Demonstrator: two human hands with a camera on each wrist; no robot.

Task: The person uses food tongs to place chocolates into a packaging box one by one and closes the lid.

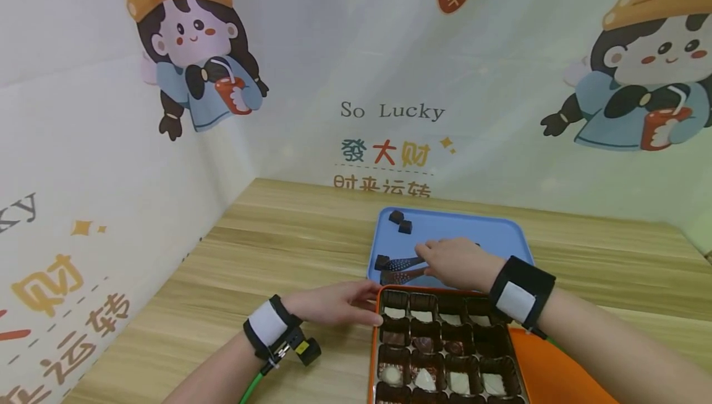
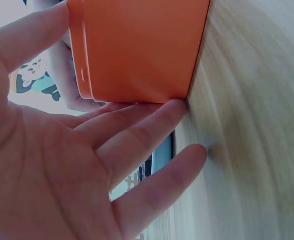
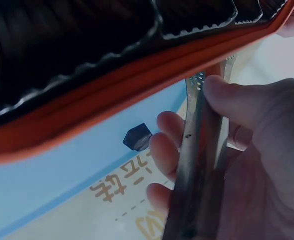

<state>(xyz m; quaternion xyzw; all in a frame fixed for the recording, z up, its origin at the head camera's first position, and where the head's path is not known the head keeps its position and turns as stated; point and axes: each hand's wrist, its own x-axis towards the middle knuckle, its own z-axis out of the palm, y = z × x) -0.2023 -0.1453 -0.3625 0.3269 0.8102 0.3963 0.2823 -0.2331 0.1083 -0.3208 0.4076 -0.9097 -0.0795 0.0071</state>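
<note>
Tongs (image 3: 185, 160) are looking like metal, smooth w/ a dull shine, ends showing a dotted texture. Orange box (image 2: 137, 50) is showing a smooth, semi-matt finish; its dk insert (image 3: 82, 45) is gleaming like thin glossy plastic. Blue tray (image 1: 445, 222) is looking like smooth matt plastic. Tabletop (image 1: 289, 237) is showing wood grain, low sheen. Backdrop (image 1: 300, 83) is looking like matt printed cloth, approx. Wrist strap (image 1: 267, 327), L, is looking like blk fabric w/ a wht patch.

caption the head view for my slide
Right grip holds tongs by a dark cube on the tray; left grip touches the box.
</note>
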